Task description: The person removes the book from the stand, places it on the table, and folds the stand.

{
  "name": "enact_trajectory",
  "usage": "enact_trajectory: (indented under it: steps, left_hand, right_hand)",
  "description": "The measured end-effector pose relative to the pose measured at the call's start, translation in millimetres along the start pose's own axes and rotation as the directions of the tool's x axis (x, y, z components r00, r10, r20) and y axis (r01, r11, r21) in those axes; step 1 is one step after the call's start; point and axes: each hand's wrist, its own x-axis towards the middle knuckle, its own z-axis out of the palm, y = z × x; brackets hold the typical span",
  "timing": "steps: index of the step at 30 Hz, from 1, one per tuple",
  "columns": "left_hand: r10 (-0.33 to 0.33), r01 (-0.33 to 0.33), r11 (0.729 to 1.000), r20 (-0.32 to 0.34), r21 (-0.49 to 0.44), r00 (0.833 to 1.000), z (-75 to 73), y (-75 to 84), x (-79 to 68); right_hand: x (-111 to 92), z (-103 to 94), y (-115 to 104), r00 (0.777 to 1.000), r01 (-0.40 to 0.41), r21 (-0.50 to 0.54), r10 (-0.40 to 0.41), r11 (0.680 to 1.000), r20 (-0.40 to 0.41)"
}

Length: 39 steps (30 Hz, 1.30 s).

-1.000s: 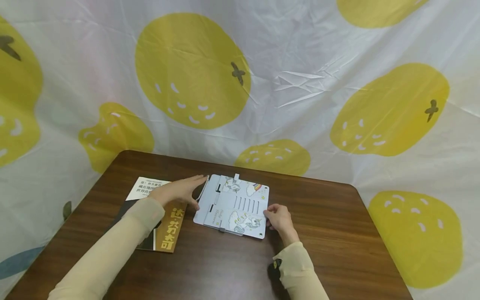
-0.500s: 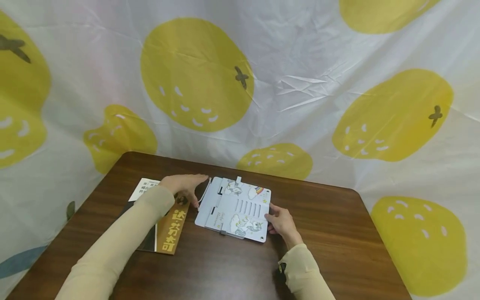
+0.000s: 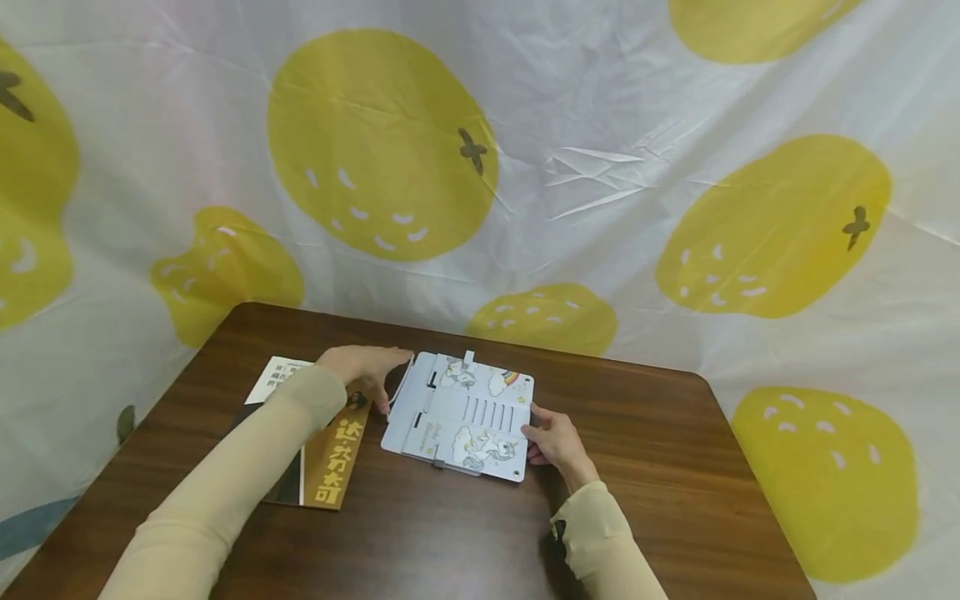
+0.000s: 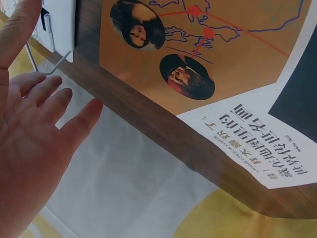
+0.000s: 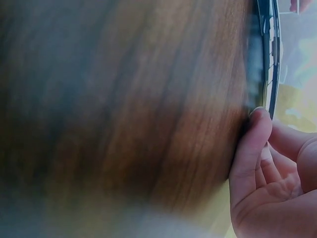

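Observation:
A white folding book stand (image 3: 450, 417) with unicorn and rainbow prints and a row of slots lies mid-table in the head view. My left hand (image 3: 363, 369) spans its left side, thumb and fingers spread around a thin white wire bar (image 3: 401, 382). In the left wrist view, the fingers are loosely extended, fingertips right at the wire (image 4: 33, 57). My right hand (image 3: 557, 437) pinches the stand's right edge between thumb and fingers. Seen edge-on in the right wrist view, the stand (image 5: 271, 54) meets the thumb and fingertip of the right hand (image 5: 272, 173).
A book (image 3: 330, 467) with a brown, black and white cover lies left of the stand, partly under the left forearm. The dark wooden table (image 3: 637, 417) has rounded far corners. Behind it hangs a white curtain (image 3: 570, 108) with yellow fruit prints.
My left hand has shifted slightly right and away along the wire side, uncovering more of the book's brown part. My right hand keeps its hold, and the stand barely moves.

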Motion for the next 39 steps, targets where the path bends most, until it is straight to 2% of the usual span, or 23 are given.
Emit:
enact_trajectory:
  steps: [7,13,16,20,25,39]
  left_hand:
    - [0.021,-0.021,0.998,-0.013,-0.054,1.0,1.5,6.6,4.1]
    - [-0.014,0.014,0.999,-0.006,-0.045,1.0,2.9,10.4,9.0]
    - [-0.022,0.022,0.997,0.002,-0.071,1.0,2.4,12.5,8.5]
    - [-0.006,0.007,0.995,0.012,-0.104,1.0,2.7,14.5,7.7]
    - [0.001,-0.001,0.995,0.006,-0.099,1.0,2.3,15.0,7.2]
    - [0.073,-0.077,0.993,-0.048,-0.093,0.996,12.2,10.2,10.1]
  right_hand:
    - [-1,-0.8,0,1.0,-0.003,-0.016,0.003,1.0,-0.014]
    - [-2,-1.8,-1,1.0,-0.011,0.003,0.011,1.0,0.0]
    - [-3,-3.4,0,1.0,-0.015,0.006,0.015,1.0,-0.003]
    - [-4,-7.3,2,1.0,-0.028,0.019,0.028,0.999,0.0]
    - [-4,-10.1,1,0.999,-0.04,0.037,0.04,0.998,0.005]
    - [1,-5.8,0,0.998,-0.05,0.066,0.048,0.997,0.037]
